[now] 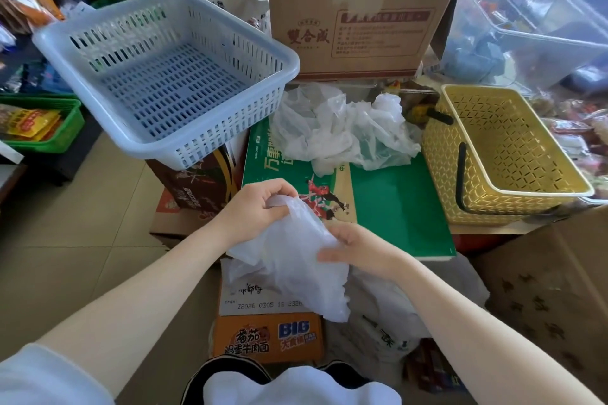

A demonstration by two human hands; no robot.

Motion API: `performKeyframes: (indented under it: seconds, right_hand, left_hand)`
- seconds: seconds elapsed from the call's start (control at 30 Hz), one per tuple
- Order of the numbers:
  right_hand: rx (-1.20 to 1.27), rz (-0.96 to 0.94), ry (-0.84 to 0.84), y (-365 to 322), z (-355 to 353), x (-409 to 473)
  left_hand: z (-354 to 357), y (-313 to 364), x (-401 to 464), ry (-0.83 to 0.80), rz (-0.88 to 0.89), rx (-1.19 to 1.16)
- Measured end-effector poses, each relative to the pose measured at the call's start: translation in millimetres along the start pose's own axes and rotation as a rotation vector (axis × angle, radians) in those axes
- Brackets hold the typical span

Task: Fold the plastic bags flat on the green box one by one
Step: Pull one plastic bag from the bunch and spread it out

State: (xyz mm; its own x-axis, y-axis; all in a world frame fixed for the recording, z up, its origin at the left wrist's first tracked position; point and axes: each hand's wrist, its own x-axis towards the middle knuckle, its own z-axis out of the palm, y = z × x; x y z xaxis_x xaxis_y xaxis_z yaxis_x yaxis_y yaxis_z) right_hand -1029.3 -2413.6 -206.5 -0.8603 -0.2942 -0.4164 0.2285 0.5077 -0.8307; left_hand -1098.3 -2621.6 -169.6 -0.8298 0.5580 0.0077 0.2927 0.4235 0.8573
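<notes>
A crumpled translucent white plastic bag (296, 263) hangs in front of me, just off the near left corner of the green box (398, 207). My left hand (260, 207) pinches the bag's top edge. My right hand (358, 246) grips its right side, fingers partly behind the film. A loose heap of several more white plastic bags (342, 128) lies on the far part of the green box. The box's near right area is bare green.
A pale blue slotted basket (164, 76) stands at the left on brown cartons. A yellow basket (506, 154) sits to the right of the green box. A big cardboard box (358, 10) is behind. An orange noodle carton (268, 339) and another bag (388, 316) lie below my hands.
</notes>
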Motion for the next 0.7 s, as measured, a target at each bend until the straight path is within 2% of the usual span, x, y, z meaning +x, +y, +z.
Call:
performKeyframes:
  seconds: [0.1, 0.17, 0.27, 0.33, 0.37, 0.43, 0.47, 0.5, 0.57, 0.63, 0.7]
  right_hand:
    - [0.133, 0.029, 0.156, -1.5, -14.2, 0.6]
    - [0.236, 0.034, 0.142, 0.7, -31.1, -7.9]
    - [0.338, 0.043, 0.078, 3.1, -47.9, -22.9]
    - [0.434, 0.070, 0.109, 3.1, -48.7, -25.6]
    - [0.446, 0.077, 0.179, 3.7, -47.0, -23.9]
    - [0.374, 0.121, 0.428, 1.6, -40.9, -16.1]
    - [0.336, 0.128, 0.553, -1.9, -36.2, -12.8]
    - [0.324, 0.118, 0.648, -5.0, -31.3, -9.1]
    - [0.373, 0.076, 0.747, -14.2, -23.3, -4.6]
    - [0.507, 0.037, 0.760, -27.2, -20.9, -4.1]
    - [0.637, -0.039, 0.746, -37.5, -25.8, -6.7]
  left_hand:
    - [-4.3, -0.1, -2.7, -0.087, -0.016, -0.072]
    - [-11.5, -6.9, -7.0, -0.223, -0.050, -0.026]
    - [-19.9, -26.5, -6.7, -0.386, -0.116, 0.489]
    - [-14.5, -30.8, -4.7, -0.356, -0.270, 0.761]
    - [-7.8, -29.1, -3.9, -0.277, -0.301, 0.805]
    - [9.8, -12.7, -4.2, -0.012, -0.102, 0.696]
    - [21.7, -0.6, -5.8, 0.106, -0.005, 0.546]
    - [34.2, 15.8, -8.9, 0.147, 0.008, 0.373]
    - [55.8, 41.5, -11.5, 0.090, -0.087, 0.086]
    - [71.2, 53.6, -10.0, 0.042, -0.181, 0.050]
    - [72.5, 54.0, -4.8, 0.078, -0.148, 0.070]
